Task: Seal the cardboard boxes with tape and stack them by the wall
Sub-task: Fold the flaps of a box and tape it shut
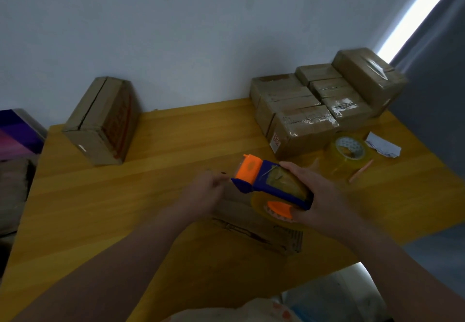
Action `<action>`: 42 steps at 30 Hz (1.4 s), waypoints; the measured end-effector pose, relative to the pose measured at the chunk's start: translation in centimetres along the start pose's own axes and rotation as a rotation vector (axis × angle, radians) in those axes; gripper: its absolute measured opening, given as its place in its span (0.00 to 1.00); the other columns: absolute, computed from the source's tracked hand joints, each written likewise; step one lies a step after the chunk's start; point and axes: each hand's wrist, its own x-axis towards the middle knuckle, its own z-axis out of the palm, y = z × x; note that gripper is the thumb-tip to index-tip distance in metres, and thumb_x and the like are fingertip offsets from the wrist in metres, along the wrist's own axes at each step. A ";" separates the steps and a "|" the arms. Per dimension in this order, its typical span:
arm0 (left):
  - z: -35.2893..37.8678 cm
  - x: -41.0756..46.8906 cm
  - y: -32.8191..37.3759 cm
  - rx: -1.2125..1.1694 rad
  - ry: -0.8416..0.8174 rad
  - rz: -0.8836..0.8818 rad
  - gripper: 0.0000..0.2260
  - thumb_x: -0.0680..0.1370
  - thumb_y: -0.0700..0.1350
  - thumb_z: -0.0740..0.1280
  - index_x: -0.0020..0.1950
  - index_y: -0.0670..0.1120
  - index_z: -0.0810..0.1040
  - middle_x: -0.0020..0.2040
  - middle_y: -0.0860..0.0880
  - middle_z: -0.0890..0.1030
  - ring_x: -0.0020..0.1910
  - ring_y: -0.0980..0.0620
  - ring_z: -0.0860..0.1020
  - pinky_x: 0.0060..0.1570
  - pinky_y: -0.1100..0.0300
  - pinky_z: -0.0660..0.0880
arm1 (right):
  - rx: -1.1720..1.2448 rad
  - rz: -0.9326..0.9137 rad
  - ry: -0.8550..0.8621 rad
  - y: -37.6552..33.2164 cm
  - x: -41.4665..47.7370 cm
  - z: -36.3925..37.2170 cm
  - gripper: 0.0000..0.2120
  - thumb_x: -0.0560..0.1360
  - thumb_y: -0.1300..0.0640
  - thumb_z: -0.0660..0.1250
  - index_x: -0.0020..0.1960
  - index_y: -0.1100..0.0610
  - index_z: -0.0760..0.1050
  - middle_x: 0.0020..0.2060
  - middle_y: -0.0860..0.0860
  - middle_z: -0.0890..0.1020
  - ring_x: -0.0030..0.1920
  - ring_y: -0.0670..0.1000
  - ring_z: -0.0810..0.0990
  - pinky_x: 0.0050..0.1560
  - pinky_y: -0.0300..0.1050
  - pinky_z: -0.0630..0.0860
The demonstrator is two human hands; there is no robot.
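Note:
My right hand point(318, 196) grips a blue and orange tape dispenser point(264, 183) loaded with a yellowish roll, held just above a flat cardboard box point(254, 228) at the table's near edge. My left hand point(203, 196) sits at the dispenser's front end with its fingers curled; whether it pinches the tape end is blurred. An untaped box point(103, 123) stands at the far left by the wall. Several taped boxes point(322, 105) are stacked at the far right against the wall.
A spare roll of clear tape point(348, 153), a crumpled piece of paper point(383, 144) and a pink stick point(361, 170) lie on the yellow wooden table point(151, 183) at the right. A purple object point(17, 135) stands off the table's left edge.

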 end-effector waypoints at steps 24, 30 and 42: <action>-3.7 0.3 -1.2 -0.496 0.220 -0.355 0.09 0.76 0.42 0.70 0.36 0.42 0.80 0.34 0.45 0.82 0.35 0.50 0.77 0.36 0.58 0.74 | -0.331 -0.053 -0.214 -2.7 0.2 -2.3 0.38 0.66 0.29 0.64 0.71 0.27 0.48 0.58 0.45 0.74 0.53 0.45 0.74 0.52 0.44 0.76; -2.9 -0.4 -3.3 -0.171 0.413 -0.298 0.14 0.75 0.49 0.72 0.30 0.47 0.80 0.33 0.48 0.81 0.35 0.48 0.79 0.37 0.53 0.77 | -0.528 -0.040 -0.284 -4.5 0.8 -1.6 0.37 0.72 0.35 0.66 0.74 0.31 0.47 0.56 0.47 0.72 0.55 0.48 0.72 0.50 0.43 0.71; -2.5 0.7 -5.6 0.246 0.429 -0.288 0.16 0.78 0.51 0.68 0.34 0.44 0.80 0.30 0.44 0.78 0.29 0.48 0.73 0.27 0.58 0.64 | -0.719 -0.051 -0.219 -8.0 3.3 1.1 0.33 0.76 0.39 0.65 0.75 0.36 0.51 0.56 0.51 0.69 0.51 0.51 0.76 0.47 0.46 0.78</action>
